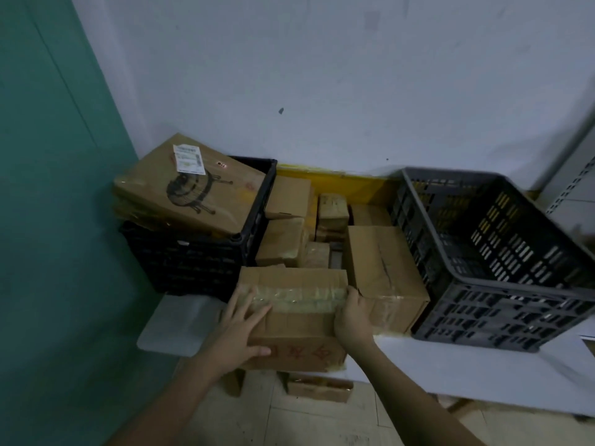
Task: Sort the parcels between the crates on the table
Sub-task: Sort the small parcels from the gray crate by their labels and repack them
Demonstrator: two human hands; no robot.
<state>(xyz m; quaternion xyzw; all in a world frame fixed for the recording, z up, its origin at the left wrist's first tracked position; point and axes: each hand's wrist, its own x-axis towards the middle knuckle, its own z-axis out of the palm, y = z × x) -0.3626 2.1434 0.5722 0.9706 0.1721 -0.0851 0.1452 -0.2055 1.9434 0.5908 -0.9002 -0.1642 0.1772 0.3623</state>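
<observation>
A taped cardboard parcel [299, 304] with red writing on its front sits at the table's near edge. My left hand [241, 329] lies flat on its left side with fingers spread, and my right hand [352, 317] grips its right edge. A black crate [193, 262] at the left holds a large flat box [193, 188] with a label and a drawing, leaning out over the rim. A grey crate [502, 297] stands at the right, tilted; I see nothing inside it. Several brown parcels [380, 268] are packed between the two crates.
The white table [450, 368] stands against a pale wall, with a green wall at the left. A translucent plastic lid [174, 323] lies by the black crate's front. Cardboard boxes [318, 387] sit on the tiled floor under the table edge. A metal rack [576, 185] stands far right.
</observation>
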